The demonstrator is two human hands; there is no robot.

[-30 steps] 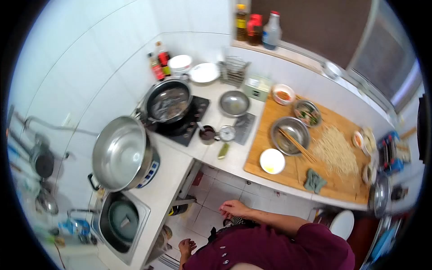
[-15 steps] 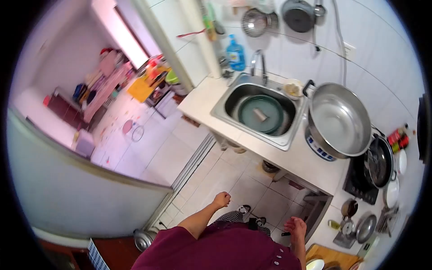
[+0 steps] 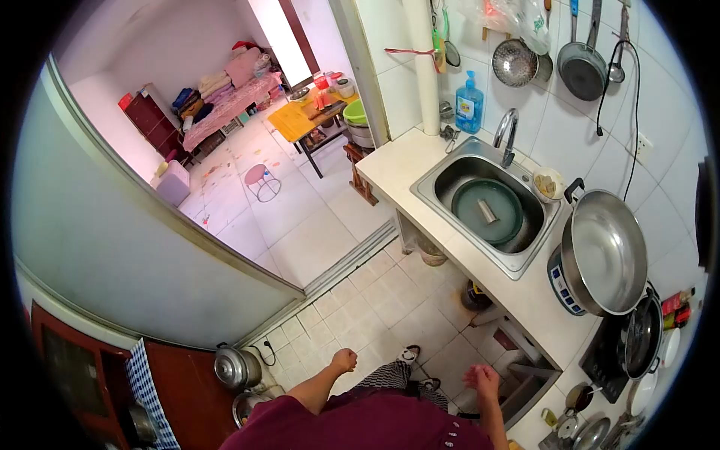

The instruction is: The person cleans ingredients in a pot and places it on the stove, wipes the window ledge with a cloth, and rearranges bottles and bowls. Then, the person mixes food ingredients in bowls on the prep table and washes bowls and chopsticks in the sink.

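My left hand (image 3: pixel 345 361) hangs over the tiled floor in front of my body, its fingers curled into a loose fist with nothing seen in it. On the other side, my right hand (image 3: pixel 481 378) hangs beside the lower counter edge, fingers apart and holding nothing. Neither touches anything. Nearest to the right hand is the white counter (image 3: pixel 499 283). The sink (image 3: pixel 512 264) is set into it, with a green basin (image 3: pixel 469 202) inside and a small metallic object (image 3: pixel 487 211) in the basin.
A large steel pot (image 3: pixel 606 251) stands right of the sink, near a black pan (image 3: pixel 642 337). An open doorway leads to a room with a yellow table (image 3: pixel 291 121) and a stool (image 3: pixel 256 175). A lidded pot (image 3: pixel 234 368) is at lower left, beside a red-brown cabinet (image 3: pixel 187 390).
The view has swung left, from the wooden board and stove to the sink and doorway. My left hand has come further into view, curled; the right hand now hangs near the counter.
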